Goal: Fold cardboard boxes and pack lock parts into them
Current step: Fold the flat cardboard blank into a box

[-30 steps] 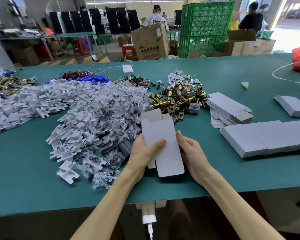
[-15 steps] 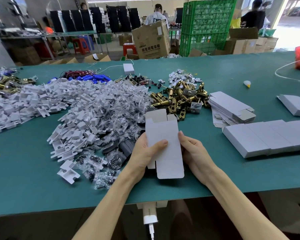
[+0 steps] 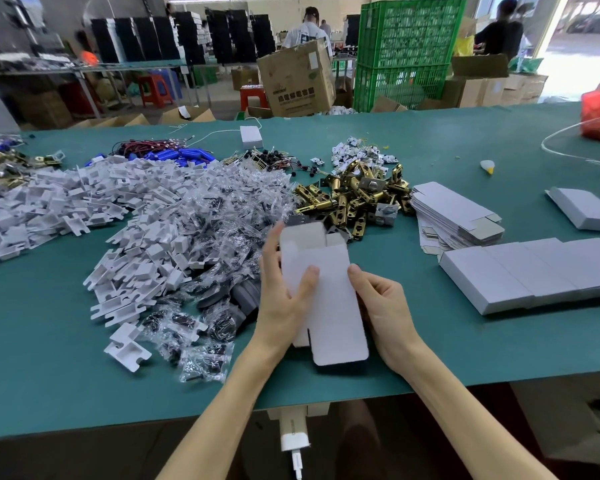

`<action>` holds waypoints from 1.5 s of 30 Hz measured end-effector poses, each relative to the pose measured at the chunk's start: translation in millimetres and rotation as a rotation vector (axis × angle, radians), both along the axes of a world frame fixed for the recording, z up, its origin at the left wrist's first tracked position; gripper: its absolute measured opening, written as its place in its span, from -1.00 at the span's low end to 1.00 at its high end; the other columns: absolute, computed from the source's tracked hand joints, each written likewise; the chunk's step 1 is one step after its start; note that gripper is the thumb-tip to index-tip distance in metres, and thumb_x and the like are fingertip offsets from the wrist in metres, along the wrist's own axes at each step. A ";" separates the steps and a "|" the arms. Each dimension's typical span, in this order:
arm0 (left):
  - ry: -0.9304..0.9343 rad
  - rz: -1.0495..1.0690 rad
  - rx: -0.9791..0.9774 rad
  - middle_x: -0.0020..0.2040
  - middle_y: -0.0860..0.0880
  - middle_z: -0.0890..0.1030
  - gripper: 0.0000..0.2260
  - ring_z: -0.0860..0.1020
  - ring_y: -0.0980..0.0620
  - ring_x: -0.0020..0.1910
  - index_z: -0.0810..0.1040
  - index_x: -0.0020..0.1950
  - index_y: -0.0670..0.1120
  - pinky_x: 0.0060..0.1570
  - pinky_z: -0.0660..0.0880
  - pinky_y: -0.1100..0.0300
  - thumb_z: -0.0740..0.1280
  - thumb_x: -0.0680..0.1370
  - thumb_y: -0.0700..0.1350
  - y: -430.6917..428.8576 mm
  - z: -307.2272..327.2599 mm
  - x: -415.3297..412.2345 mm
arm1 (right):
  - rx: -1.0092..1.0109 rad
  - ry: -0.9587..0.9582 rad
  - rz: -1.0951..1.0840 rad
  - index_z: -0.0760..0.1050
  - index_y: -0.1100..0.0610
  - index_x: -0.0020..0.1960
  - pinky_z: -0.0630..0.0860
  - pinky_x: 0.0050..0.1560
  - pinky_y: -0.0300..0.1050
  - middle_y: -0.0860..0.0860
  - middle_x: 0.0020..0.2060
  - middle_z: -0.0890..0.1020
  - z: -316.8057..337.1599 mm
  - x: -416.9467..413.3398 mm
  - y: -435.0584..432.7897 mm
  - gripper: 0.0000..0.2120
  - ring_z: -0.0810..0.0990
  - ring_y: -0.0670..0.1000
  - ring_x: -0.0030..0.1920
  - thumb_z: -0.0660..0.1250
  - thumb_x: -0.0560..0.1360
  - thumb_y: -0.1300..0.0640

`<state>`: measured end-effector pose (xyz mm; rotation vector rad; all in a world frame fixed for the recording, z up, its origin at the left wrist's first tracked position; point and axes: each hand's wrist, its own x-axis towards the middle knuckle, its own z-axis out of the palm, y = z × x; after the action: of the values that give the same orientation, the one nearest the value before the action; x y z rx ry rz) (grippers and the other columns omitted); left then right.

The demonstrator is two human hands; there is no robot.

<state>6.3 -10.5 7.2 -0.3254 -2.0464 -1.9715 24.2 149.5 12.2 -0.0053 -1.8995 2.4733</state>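
1. A workshop with a green counter [image 3: 430, 341]. Behind it a brown carton [image 3: 297, 81] bears dark printed characters, too small to read.
2. A plain white box [image 3: 326, 289] is held over the counter's near edge.
3. The left hand [image 3: 281, 292] grips its left side with the thumb on front. The right hand [image 3: 385, 306] grips the right edge, its fingers hidden behind.
4. Brass lock parts [image 3: 354, 199] lie just beyond.

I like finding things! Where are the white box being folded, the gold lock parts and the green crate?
white box [image 3: 329, 306], head view, its front panel.
gold lock parts [image 3: 350, 200], head view, middle of the pile.
green crate [image 3: 406, 39], head view, its mesh front wall.
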 end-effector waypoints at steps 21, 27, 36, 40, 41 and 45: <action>-0.235 -0.201 0.236 0.34 -0.04 0.58 -0.75 0.65 -0.08 0.16 0.52 0.32 0.07 0.13 0.65 -0.12 0.38 0.64 -0.03 -5.5 7.6 9.3 | 0.139 -0.030 0.201 0.69 0.25 0.02 0.62 -0.03 -0.09 0.18 -0.01 0.74 2.8 -0.3 -4.5 -0.39 0.72 0.10 -0.04 0.27 0.56 -0.32; -0.240 -0.206 0.214 0.32 -0.07 0.59 -0.74 0.66 -0.03 0.12 0.52 0.27 0.12 0.04 0.65 0.01 0.42 0.59 0.02 -2.4 9.8 10.1 | 0.100 -0.011 0.229 0.66 0.27 0.07 0.65 0.08 -0.04 0.20 0.06 0.73 4.2 -1.8 -4.3 -0.42 0.72 0.15 0.06 0.32 0.55 -0.27; -0.193 -0.183 0.085 0.26 -0.15 0.57 -0.57 0.61 -0.09 0.16 0.40 0.21 0.02 0.11 0.61 0.11 0.52 0.50 0.12 10.0 35.4 2.8 | -0.069 -0.057 0.411 0.63 -0.08 0.29 0.59 0.21 -0.04 0.07 0.30 0.64 14.4 4.5 -2.6 -0.31 0.62 0.07 0.30 0.31 0.37 -0.51; -0.267 -0.156 -0.033 0.30 -0.24 0.50 -0.20 0.57 -0.17 0.25 0.44 0.13 0.07 0.27 0.56 -0.11 0.51 0.13 0.55 16.1 41.6 2.6 | -0.192 -0.075 0.474 0.47 -0.04 0.47 0.48 0.39 0.16 0.11 0.42 0.53 13.7 7.2 0.0 -0.39 0.48 0.17 0.44 0.24 0.55 -0.36; -0.294 -0.171 -0.013 0.27 -0.24 0.52 -0.15 0.59 -0.14 0.20 0.44 0.11 0.05 0.26 0.57 -0.12 0.51 0.07 0.57 16.4 40.5 2.5 | -0.185 -0.074 0.476 0.42 0.00 0.51 0.38 0.45 0.31 0.16 0.43 0.51 14.0 6.4 -0.7 -0.34 0.43 0.26 0.46 0.29 0.54 -0.34; -0.382 -0.216 0.028 -0.13 0.00 0.55 -0.29 0.58 0.11 -0.24 0.44 0.01 0.00 -0.16 0.53 0.10 0.58 0.14 0.43 13.9 38.4 -2.4 | -0.159 -0.081 0.527 0.41 0.07 0.50 0.38 0.36 0.50 0.29 0.41 0.49 10.8 3.5 -5.1 -0.28 0.42 0.43 0.41 0.41 0.48 -0.30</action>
<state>3.9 3.5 45.6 -0.1793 -2.2885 -2.3416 27.7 144.4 23.0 0.4561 -1.9268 2.9883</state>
